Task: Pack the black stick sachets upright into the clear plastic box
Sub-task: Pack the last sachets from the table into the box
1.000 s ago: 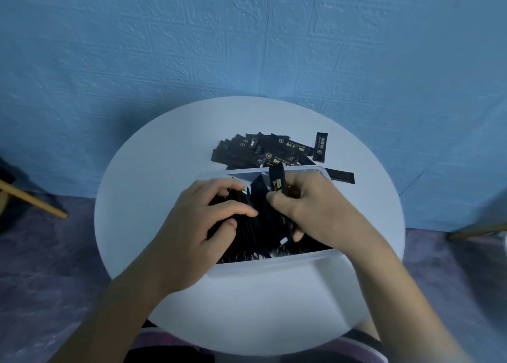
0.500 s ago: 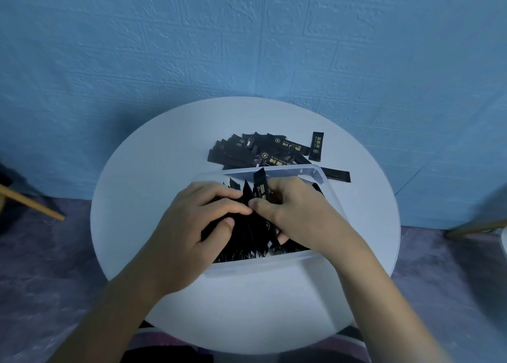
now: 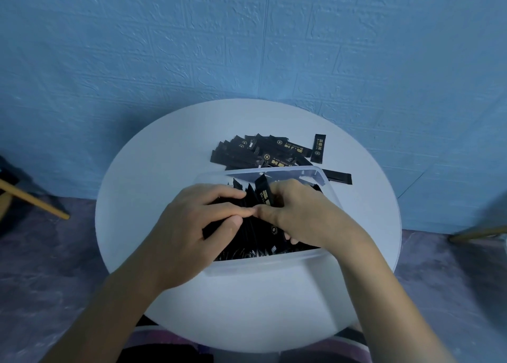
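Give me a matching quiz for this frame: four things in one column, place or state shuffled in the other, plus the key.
1. raised black stick sachet with gold print
2. loose pile of black stick sachets
3. clear plastic box
4. left hand

A. stands on the round white table, under both hands
B. lies flat behind the box
C. pinched upright by the right hand
D. grips the packed black sachets inside the box

Pairs: 1-C, 2-B, 3-A, 4-D
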Tool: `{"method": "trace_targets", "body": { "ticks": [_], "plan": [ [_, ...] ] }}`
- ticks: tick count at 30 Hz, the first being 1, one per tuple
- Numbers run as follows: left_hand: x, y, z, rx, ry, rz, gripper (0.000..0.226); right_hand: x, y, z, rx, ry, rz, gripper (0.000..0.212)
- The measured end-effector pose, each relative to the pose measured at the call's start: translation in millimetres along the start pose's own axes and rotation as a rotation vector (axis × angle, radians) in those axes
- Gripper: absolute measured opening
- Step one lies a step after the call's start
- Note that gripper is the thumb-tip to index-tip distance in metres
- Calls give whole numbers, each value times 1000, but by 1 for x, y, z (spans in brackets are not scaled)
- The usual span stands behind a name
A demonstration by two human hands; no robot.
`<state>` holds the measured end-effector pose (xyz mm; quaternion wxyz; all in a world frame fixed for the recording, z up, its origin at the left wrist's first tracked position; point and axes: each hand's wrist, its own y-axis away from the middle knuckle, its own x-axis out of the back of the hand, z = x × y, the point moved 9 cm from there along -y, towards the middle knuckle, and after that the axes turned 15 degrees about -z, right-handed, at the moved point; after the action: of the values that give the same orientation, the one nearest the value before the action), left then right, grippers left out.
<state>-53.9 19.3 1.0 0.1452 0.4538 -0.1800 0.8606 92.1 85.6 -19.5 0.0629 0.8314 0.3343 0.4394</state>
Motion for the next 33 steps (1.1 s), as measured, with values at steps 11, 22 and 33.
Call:
{"method": "trace_targets", "body": {
  "ticks": [11, 22, 33],
  "plan": [
    [5, 1, 0, 1, 46, 37, 30, -7, 5, 1, 32, -193, -54, 38],
    [5, -6, -17, 115, 50, 44, 45, -11, 3, 4, 101, -366, -76, 24],
    [-4, -17, -16, 119, -118, -107, 54, -14, 13, 9, 53, -321, -102, 37]
  ]
}}
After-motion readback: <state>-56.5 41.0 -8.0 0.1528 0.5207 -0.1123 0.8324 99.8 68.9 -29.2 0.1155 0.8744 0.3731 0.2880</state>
